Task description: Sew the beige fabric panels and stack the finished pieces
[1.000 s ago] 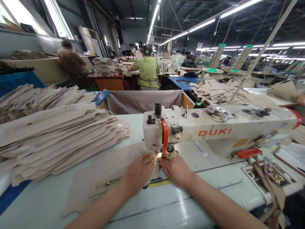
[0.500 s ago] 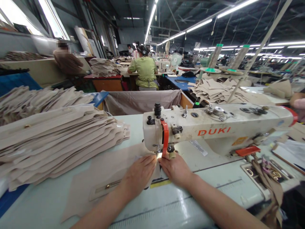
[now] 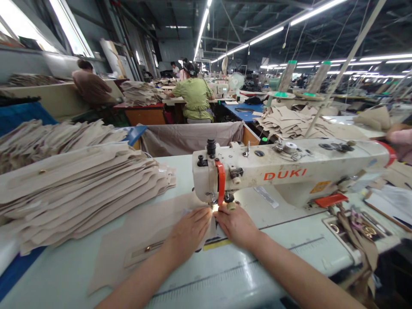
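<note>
A beige fabric piece (image 3: pixel 138 231) with a zipper slot (image 3: pixel 144 251) lies flat on the pale green table, its right end under the needle area of a white sewing machine (image 3: pixel 251 167). My left hand (image 3: pixel 189 229) rests on this fabric just left of the needle, fingers stretched and lying flat together. Just right of the needle is my right hand (image 3: pixel 236 225), its fingers pressed together at the fabric's edge; what they hold, if anything, is hidden. A small lamp lights the spot between both hands.
Stacked beige pieces (image 3: pixel 80 193) stand at the left. A tray (image 3: pixel 354 231) with rings and straps is at the right. Thread cones (image 3: pixel 286 79) rise behind the machine. A person in green (image 3: pixel 195 96) sits ahead; another person's arm (image 3: pixel 399 135) shows at the right edge.
The fabric piece has shifted slightly to the right, toward the needle, under my left hand. The camera view has turned a little. Both hands stay beside the needle.
</note>
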{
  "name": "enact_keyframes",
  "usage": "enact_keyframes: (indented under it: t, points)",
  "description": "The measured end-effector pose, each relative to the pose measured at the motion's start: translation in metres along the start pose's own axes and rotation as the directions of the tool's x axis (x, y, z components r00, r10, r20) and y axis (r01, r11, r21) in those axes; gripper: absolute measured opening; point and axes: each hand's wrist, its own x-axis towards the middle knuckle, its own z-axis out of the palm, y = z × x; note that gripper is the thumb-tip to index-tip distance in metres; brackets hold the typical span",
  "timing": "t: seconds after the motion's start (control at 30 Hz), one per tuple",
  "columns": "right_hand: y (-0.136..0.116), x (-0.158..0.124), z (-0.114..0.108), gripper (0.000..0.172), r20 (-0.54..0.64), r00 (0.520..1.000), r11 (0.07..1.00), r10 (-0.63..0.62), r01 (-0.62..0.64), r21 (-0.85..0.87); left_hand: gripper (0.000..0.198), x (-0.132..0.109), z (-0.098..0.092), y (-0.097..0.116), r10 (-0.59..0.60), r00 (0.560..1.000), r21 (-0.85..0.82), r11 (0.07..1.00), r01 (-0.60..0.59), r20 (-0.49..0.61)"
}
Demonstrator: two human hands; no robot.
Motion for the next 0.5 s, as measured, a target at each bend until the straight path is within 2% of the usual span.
enact_keyframes:
  t: [0.3,0.5]
  points:
    - [-0.001,0.002,0.0,0.021,-0.016,1.0,1.0,-0.01,0.01,-0.011,0.035,0.003,-0.001,-0.004,-0.003,0.999,-0.023,1.0,0.002,-0.042]
    - [-0.002,0.001,-0.002,0.021,-0.047,0.999,1.0,0.003,-0.004,-0.019,0.034,0.005,0.006,-0.014,-0.06,0.997,-0.054,0.997,0.057,-0.054]
